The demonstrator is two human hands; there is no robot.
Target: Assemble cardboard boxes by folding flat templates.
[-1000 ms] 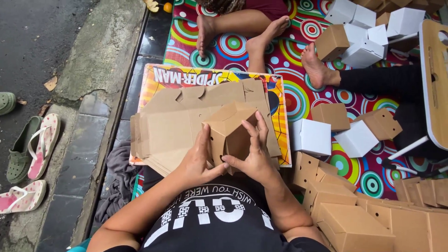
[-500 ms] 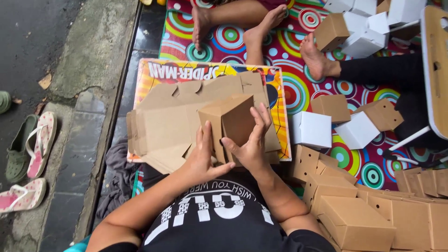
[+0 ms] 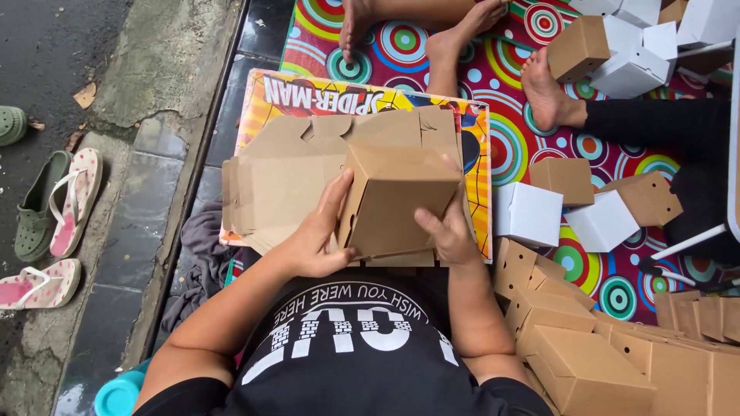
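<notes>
Both hands, left hand and right hand, closed around 1 folded brown box, held above flat cardboard blanks. Finished boxes piled right of right hand; blanks remain unfolded.

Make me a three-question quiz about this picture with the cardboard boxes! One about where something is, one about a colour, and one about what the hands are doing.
1. Where do the flat cardboard sheets lie?
A. on a colourful board
B. on the road
C. on a chair

2. What colour is the box in the hands?
A. white
B. brown
C. green

3. How is that box held?
A. by the left hand and the right hand
B. by one hand
C. by nobody

Answers: 1 A, the board's edge shows beneath them. 2 B, plain brown cardboard. 3 A, a hand grips each side.
</notes>
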